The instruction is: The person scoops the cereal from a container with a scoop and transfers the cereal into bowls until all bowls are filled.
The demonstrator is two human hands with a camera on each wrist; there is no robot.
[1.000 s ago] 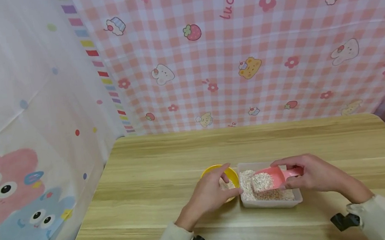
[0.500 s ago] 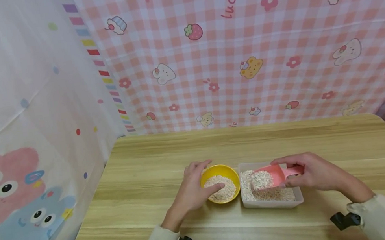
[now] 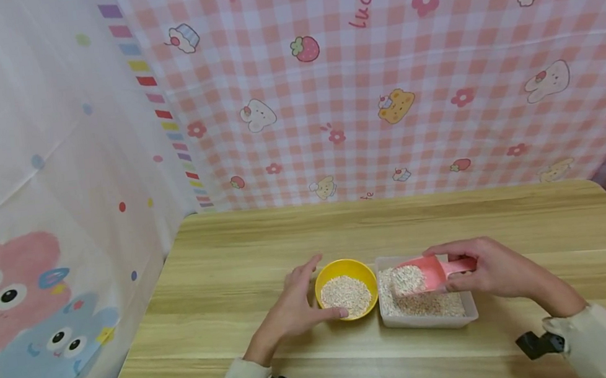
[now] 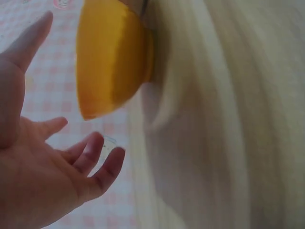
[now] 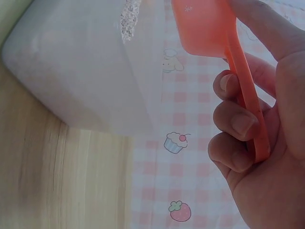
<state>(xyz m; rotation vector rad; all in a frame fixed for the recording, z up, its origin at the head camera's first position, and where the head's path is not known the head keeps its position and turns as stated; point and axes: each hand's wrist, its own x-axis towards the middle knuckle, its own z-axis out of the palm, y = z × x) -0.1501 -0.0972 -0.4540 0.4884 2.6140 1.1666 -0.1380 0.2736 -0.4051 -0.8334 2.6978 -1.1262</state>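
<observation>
Left hand (image 3: 290,310), head view: spread, holding nothing, set at the left side of the bowl (image 3: 344,267), thumb tip across its near rim. Right hand (image 3: 488,269): curled round the pink scoop (image 3: 434,272) by its handle. Scoop: loaded with pale flakes (image 3: 409,279), over the tub (image 3: 427,322); long axis roughly crosswise, handle right, mouth left, towards the bowl. Bowl: yellow, upright on the counter (image 3: 242,246), part filled with flakes, just beside the tub's left wall; contact between the two, cannot tell. Left hand nearer the bowl; tub directly right of it, under the scoop.

Left wrist view. Bowl: beside the parted thumb and fingers, gaps showing, no grip. Counter: blurred.

Right wrist view. Scoop: fingers wrapped round the handle; scoop bowl-end higher than the tub's rim, load hidden. Tub: translucent, a patch of flakes showing. Cloth (image 5: 152,186): pink check, beyond the counter.
</observation>
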